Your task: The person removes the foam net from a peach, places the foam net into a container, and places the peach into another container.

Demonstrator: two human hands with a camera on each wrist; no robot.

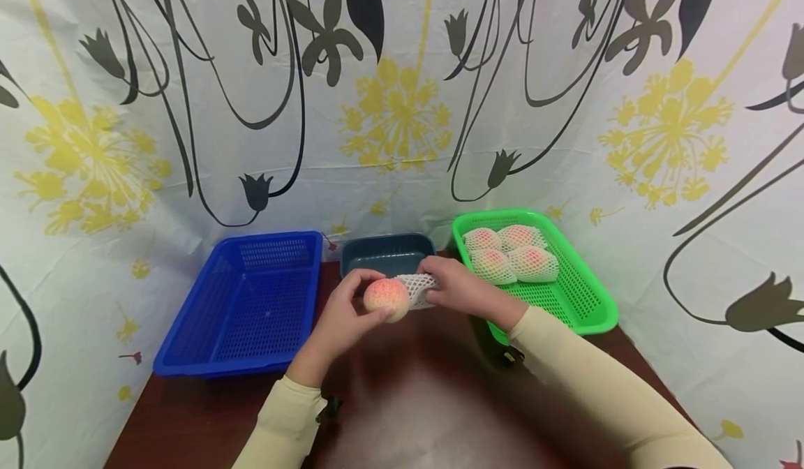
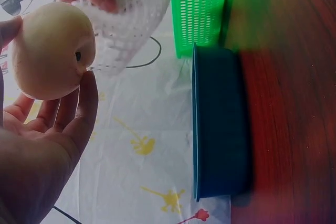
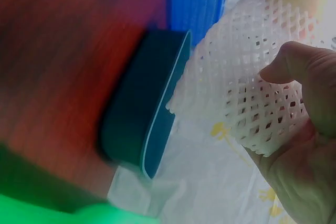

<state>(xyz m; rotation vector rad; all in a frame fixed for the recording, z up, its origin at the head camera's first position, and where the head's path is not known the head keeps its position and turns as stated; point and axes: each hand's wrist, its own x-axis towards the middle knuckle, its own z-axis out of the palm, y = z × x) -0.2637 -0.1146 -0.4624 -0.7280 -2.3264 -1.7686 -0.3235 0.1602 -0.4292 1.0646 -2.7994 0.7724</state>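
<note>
A bare peach (image 1: pixel 384 297), pink above and pale yellow below, is held in my left hand (image 1: pixel 344 321), thumb on one side and fingers round the other. The left wrist view shows the stem hollow of the same peach (image 2: pixel 50 51). My right hand (image 1: pixel 455 286) pinches a white foam net sleeve (image 1: pixel 417 289) just right of the peach. From the right wrist, the foam net (image 3: pixel 244 72) looks loose, with the thumb pressed on its mesh. Both hands are raised over the table, in front of a small dark teal basin (image 1: pixel 388 246).
On the left stands a blue basket (image 1: pixel 266 315) with nothing in it. A green basket (image 1: pixel 578 294) on the right holds several netted peaches (image 1: pixel 530 262). Behind everything hangs a floral-patterned sheet (image 1: pixel 402 197). The tabletop (image 1: pixel 414 392) is dark reddish brown.
</note>
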